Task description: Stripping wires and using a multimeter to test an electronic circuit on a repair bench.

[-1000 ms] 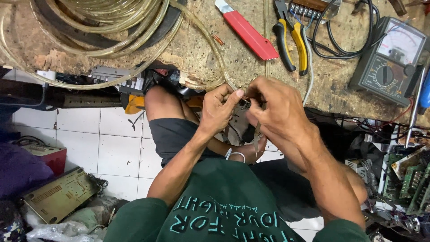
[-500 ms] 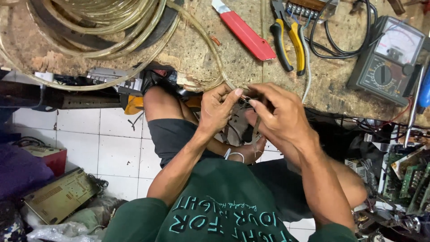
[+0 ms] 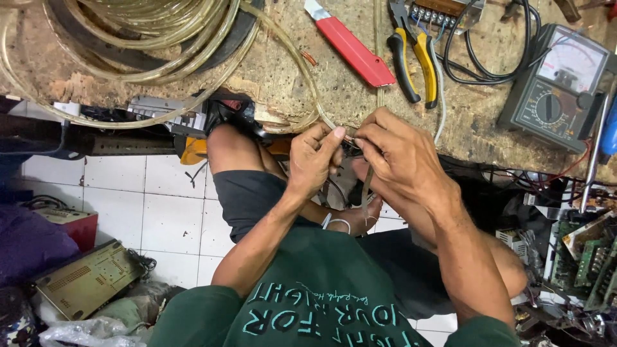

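Observation:
My left hand (image 3: 316, 160) and my right hand (image 3: 393, 153) meet at the front edge of the worn wooden workbench (image 3: 276, 77). Both pinch the end of a clear-sheathed twin wire (image 3: 307, 72) that runs back to a large coil (image 3: 141, 38) on the bench. A bit of bare copper (image 3: 350, 137) shows between my thumbs and fingertips. A loose strip of sheath (image 3: 366, 187) hangs down from my right hand. My knees and bare foot are below the hands.
On the bench lie a red utility knife (image 3: 352, 46), yellow-handled pliers (image 3: 416, 54), a black cable loop (image 3: 479, 61) and an analogue multimeter (image 3: 556, 90). Circuit boards (image 3: 581, 257) are piled at the right. An electronics chassis (image 3: 87, 279) sits on the white tiled floor, left.
My hands have shifted slightly toward the bench edge and closed tighter around the wire end; the fingers have rolled over it. The items on the bench have not moved.

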